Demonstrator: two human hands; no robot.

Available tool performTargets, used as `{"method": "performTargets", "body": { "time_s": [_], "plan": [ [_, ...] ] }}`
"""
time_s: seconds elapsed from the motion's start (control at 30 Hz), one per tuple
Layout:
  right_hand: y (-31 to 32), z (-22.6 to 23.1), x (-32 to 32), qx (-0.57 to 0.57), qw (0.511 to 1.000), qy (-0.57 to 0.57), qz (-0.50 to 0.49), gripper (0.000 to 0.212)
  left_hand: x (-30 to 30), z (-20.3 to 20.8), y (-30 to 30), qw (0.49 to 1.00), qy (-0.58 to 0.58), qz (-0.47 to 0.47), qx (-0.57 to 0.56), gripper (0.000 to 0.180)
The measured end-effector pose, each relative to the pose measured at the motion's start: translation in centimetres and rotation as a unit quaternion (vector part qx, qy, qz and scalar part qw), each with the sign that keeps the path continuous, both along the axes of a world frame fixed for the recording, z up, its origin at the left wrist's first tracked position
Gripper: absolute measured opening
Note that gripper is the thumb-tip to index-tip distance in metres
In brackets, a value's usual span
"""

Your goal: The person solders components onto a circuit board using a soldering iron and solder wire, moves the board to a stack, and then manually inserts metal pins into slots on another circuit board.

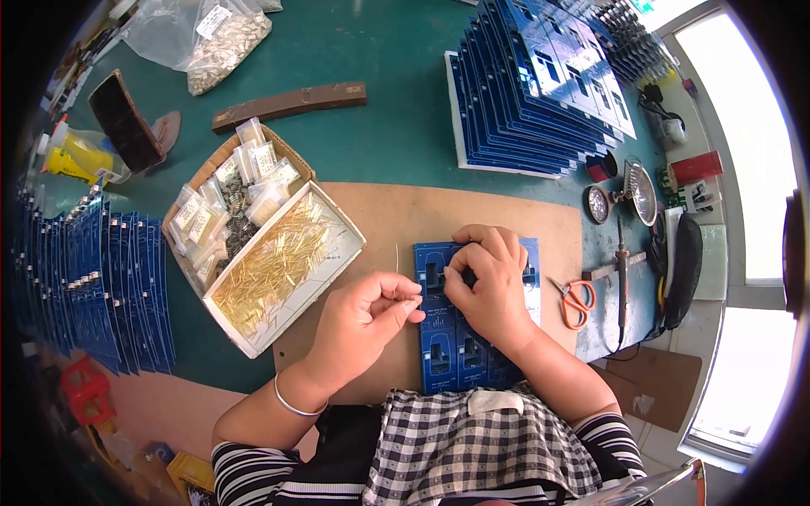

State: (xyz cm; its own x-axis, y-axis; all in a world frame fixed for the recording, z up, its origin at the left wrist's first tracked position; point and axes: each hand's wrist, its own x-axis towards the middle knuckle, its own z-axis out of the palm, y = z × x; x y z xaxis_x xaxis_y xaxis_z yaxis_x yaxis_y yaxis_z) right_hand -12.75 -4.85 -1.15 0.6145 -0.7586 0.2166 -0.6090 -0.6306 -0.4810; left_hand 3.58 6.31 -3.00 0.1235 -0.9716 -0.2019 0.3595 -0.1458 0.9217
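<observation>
Board (460,335), blue, lies on one brown mat (380,207), bare mat past its left, top and right edges. Two hands: right hand (489,282) bends over it, left hand (367,316) looks pinched; I can't tell if either holds anything.

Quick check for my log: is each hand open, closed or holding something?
Left hand: closed, thumb and fingers pinched; whether it holds anything cannot be told.
Right hand: fingers curled over the blue circuit board; grip cannot be told.
</observation>
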Motion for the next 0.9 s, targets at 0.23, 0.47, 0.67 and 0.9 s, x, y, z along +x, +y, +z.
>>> {"method": "performTargets", "body": {
  "time_s": [0.23, 0.47, 0.67, 0.9],
  "plan": [
    [0.2, 0.2, 0.4, -0.016, 1.0, 0.02, -0.003, 0.013, 0.1, 0.6, 0.1, 1.0, -0.028, -0.006, -0.009, 0.013],
    [0.0, 0.5, 0.3, -0.002, 1.0, 0.029, 0.007, 0.012, 0.2, 0.8, 0.1, 0.998, -0.047, -0.008, -0.033, 0.014],
    [0.1, 0.7, 0.3, -0.007, 0.999, 0.038, 0.011, 0.012, 0.2, 0.5, 0.1, 0.999, -0.043, 0.011, -0.029, 0.014],
    [0.6, 1.0, 0.4, -0.108, 0.991, 0.066, 0.039, 0.011, 0.2, 0.5, 0.1, 0.998, -0.048, 0.005, -0.026, 0.014]
  ]
}}
